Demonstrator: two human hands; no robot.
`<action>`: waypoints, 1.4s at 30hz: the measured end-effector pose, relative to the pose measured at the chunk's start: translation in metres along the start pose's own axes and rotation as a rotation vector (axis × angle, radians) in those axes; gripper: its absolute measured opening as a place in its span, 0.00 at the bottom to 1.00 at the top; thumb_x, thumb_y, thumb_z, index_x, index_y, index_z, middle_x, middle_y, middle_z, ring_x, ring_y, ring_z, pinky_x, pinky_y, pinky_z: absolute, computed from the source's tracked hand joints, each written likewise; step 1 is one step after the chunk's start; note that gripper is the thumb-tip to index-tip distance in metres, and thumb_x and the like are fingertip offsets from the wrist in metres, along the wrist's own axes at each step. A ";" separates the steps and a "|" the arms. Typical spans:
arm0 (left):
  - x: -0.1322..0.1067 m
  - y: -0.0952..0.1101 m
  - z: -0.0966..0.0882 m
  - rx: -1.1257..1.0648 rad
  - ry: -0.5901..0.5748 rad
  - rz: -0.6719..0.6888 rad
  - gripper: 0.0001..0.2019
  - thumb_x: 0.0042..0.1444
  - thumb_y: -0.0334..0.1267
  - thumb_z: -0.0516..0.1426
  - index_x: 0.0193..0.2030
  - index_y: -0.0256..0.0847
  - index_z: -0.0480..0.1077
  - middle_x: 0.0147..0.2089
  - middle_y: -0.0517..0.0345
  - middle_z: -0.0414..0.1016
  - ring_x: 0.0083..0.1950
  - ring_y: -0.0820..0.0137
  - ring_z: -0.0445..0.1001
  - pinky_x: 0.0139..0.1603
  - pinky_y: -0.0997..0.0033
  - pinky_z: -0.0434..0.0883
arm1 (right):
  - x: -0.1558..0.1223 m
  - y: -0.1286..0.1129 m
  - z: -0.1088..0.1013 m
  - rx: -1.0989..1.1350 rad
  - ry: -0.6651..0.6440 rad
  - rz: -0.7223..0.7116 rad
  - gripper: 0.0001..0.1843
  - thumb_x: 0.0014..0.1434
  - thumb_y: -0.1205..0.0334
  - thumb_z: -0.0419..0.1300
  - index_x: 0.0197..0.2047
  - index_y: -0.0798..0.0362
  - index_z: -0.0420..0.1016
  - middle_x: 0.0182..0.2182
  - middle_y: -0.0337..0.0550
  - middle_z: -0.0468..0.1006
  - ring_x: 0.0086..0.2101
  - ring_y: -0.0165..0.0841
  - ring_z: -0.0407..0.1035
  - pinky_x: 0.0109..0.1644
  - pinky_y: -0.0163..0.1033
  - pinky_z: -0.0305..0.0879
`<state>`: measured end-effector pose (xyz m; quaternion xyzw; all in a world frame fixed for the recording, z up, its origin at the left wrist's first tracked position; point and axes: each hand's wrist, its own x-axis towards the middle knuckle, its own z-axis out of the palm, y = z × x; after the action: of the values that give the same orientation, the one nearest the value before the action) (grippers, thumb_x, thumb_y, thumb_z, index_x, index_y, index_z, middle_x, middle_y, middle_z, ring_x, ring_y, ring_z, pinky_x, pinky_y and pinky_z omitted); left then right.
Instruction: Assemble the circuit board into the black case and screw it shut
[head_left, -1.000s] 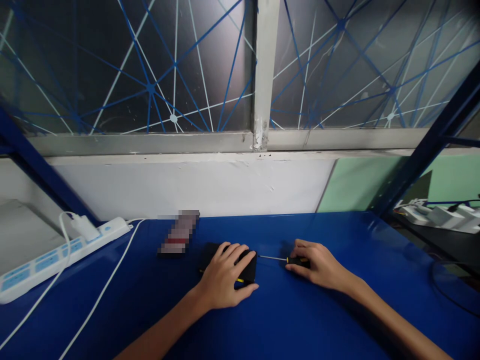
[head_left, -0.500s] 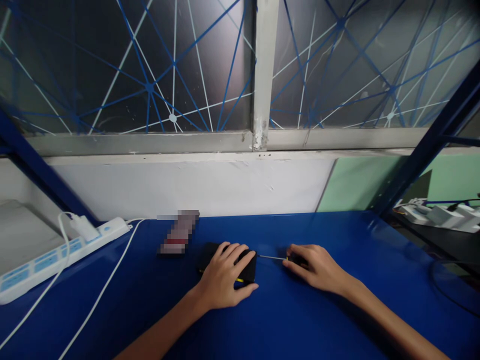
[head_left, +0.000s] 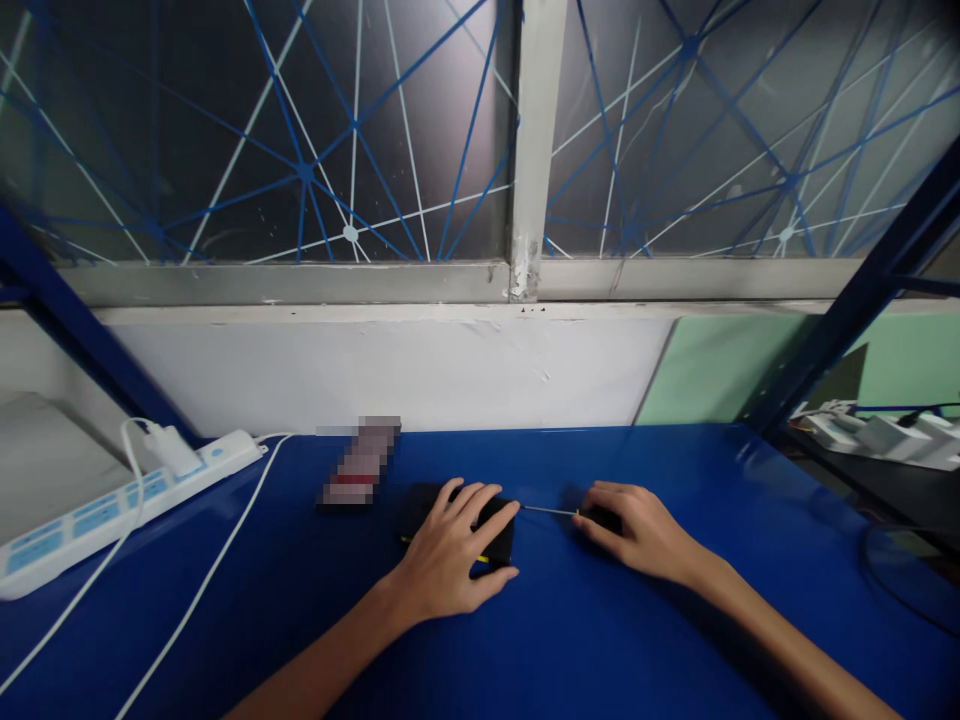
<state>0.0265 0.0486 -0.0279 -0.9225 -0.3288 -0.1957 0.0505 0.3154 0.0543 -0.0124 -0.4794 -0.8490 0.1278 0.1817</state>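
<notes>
On the blue tabletop lies a flat black box (head_left: pixel 501 540) with thin yellow marks on its near side. My left hand (head_left: pixel 450 550) is laid across it, fingers over the top and thumb along the near edge, covering much of it. To its right, my right hand (head_left: pixel 637 525) is closed around the dark handle of a screwdriver (head_left: pixel 551 511). A yellow ring shows where the handle meets the thin metal shaft. The shaft points left, and its tip is at the box's right end, close to my left index fingertip. Whether the tip touches the box I cannot tell.
A pixelated rectangular item (head_left: pixel 364 462) lies behind and left of the box. A white power strip (head_left: pixel 135 500) with a plugged-in charger and white cables (head_left: pixel 217 560) runs along the left. More white plugs (head_left: pixel 885 437) sit beyond the blue frame (head_left: pixel 832 330) at right.
My left index finger has shifted slightly right, so its tip is now at the screwdriver's end. The right hand keeps its hold almost unmoved. The view has shifted a little.
</notes>
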 end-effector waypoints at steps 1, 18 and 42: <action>0.000 0.001 -0.001 0.004 0.002 0.025 0.28 0.58 0.46 0.58 0.64 0.43 0.61 0.63 0.42 0.65 0.63 0.50 0.63 0.63 0.37 0.55 | 0.000 -0.001 -0.001 0.006 0.001 0.003 0.13 0.64 0.55 0.53 0.34 0.52 0.73 0.29 0.42 0.76 0.29 0.33 0.69 0.33 0.36 0.60; 0.004 0.006 -0.001 -0.087 0.003 0.149 0.24 0.63 0.47 0.55 0.62 0.37 0.63 0.60 0.45 0.70 0.65 0.54 0.63 0.64 0.44 0.59 | -0.001 -0.008 -0.005 0.111 0.013 -0.012 0.10 0.60 0.58 0.56 0.30 0.52 0.71 0.25 0.39 0.73 0.25 0.30 0.65 0.29 0.34 0.57; 0.002 0.001 0.012 0.053 0.075 -0.093 0.28 0.58 0.49 0.58 0.62 0.37 0.65 0.61 0.42 0.69 0.62 0.50 0.66 0.62 0.40 0.60 | -0.002 -0.013 -0.003 0.273 -0.203 -0.017 0.11 0.57 0.62 0.57 0.24 0.55 0.69 0.19 0.32 0.63 0.21 0.25 0.55 0.26 0.32 0.50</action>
<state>0.0322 0.0515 -0.0384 -0.8967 -0.3740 -0.2236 0.0780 0.3081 0.0460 -0.0050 -0.4277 -0.8418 0.2880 0.1595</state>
